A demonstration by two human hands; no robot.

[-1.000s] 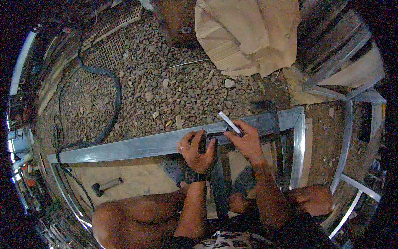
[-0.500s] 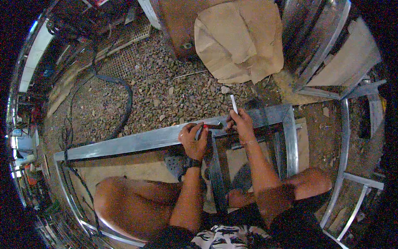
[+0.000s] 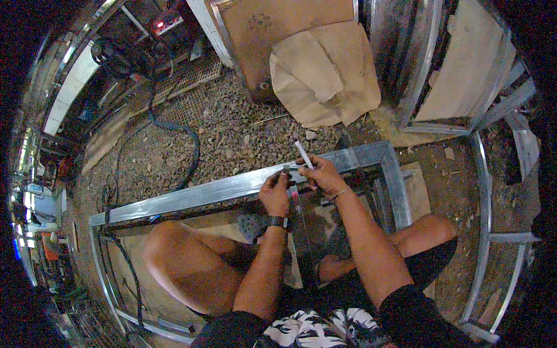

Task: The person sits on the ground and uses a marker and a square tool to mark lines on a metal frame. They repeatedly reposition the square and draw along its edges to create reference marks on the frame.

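White marker (image 3: 303,155), one: gripped in my right hand (image 3: 324,177), fingers curled round its lower end, upper end tilted up-left above the gravel (image 3: 243,139). Right forearm: slanting inward from lower right. Left hand (image 3: 275,194), one: just beside, at the metal frame's (image 3: 185,197) far bar; forearm steep, watch (image 3: 277,221) at wrist, fingertips pinching a small piece (image 3: 286,169), blurred.

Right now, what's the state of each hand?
Left hand: closed on a small object, too blurred to identify.
Right hand: closed, holding a white pen-like stick.
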